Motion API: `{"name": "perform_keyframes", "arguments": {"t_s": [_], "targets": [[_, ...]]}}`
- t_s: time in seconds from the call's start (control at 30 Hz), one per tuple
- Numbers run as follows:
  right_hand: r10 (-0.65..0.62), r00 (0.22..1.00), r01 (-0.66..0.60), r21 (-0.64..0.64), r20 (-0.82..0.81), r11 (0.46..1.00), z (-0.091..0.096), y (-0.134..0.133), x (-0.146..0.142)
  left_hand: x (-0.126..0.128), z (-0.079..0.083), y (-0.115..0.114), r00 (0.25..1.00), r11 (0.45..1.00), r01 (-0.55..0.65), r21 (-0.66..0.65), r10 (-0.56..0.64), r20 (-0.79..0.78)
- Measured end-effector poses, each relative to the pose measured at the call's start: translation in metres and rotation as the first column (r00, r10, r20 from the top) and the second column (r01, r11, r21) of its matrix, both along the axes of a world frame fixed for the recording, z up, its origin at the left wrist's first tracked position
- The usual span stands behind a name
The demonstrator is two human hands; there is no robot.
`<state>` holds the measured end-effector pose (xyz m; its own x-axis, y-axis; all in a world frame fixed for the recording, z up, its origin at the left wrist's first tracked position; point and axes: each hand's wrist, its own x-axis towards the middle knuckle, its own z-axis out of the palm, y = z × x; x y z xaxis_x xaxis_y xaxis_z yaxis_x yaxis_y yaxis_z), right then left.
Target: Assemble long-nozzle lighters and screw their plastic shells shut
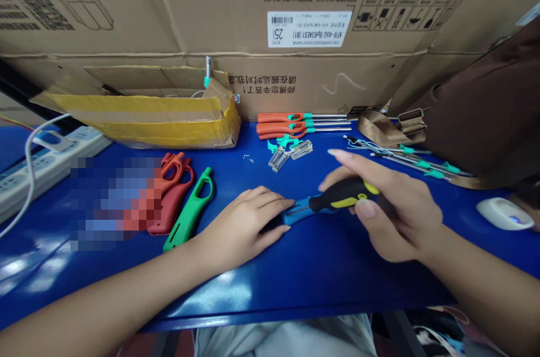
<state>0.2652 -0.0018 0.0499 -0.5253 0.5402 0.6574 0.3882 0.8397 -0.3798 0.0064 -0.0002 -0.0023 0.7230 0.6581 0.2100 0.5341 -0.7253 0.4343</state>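
The left hand (248, 219) pinches a blue lighter casing (294, 218) midway between the table's (358, 289) front and back edges, seemingly steadying it beneath the screwdriver (337, 197). The right hand (394, 205) grasps that screwdriver's handle, index finger lifted, probably for easy turning.

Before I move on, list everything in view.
Screwdriver: one, black and yellow, centre
Held casing: one, blue, centre
Casing: one, green, left
Casings: at least two, red, left
Lighters: at least two, orange, back
Tanks: several, clear, centre
Clips: several, teal, centre
Rods: several, silver, back right
Box: one, brown and yellow, back left
Cardboard: one, brown, behind
Power strip: one, white, left
Cable: one, white, left
Rounded device: one, white, right
Bag: one, brown, right
Strap: one, tan, back right
Table: one, blue, beneath
Lap: one, grey, bottom
Left hand: one, at held casing
Right hand: one, gripping screwdriver
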Motion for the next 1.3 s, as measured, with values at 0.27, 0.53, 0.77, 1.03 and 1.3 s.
{"name": "perform_keyframes", "arguments": {"t_s": [0.27,0.53,0.77,1.03,1.3], "targets": [[-0.031,0.997,0.019,0.168,0.071,0.986,0.003,0.002,-0.002,0.0,0.0,0.001,1.0,1.0,0.0,-0.009,0.0,-0.005],[0.116,0.993,-0.117,-0.05,-0.025,0.992,-0.004,0.004,-0.002,0.001,0.001,0.0,1.0,1.0,0.001,-0.005,0.0,0.003],[0.077,0.997,-0.077,0.024,-0.012,0.997,-0.009,0.007,-0.001,0.0,0.001,0.0,1.0,1.0,0.005,-0.016,-0.005,-0.007],[-0.026,0.997,0.021,0.065,0.076,0.998,0.001,0.006,-0.002,0.003,0.0,-0.001,1.0,0.999,-0.013,-0.033,0.013,0.001],[0.152,0.988,-0.149,-0.068,0.033,0.986,-0.007,0.002,-0.001,0.006,-0.004,-0.002,1.0,0.999,-0.023,-0.032,0.024,0.019]]}}
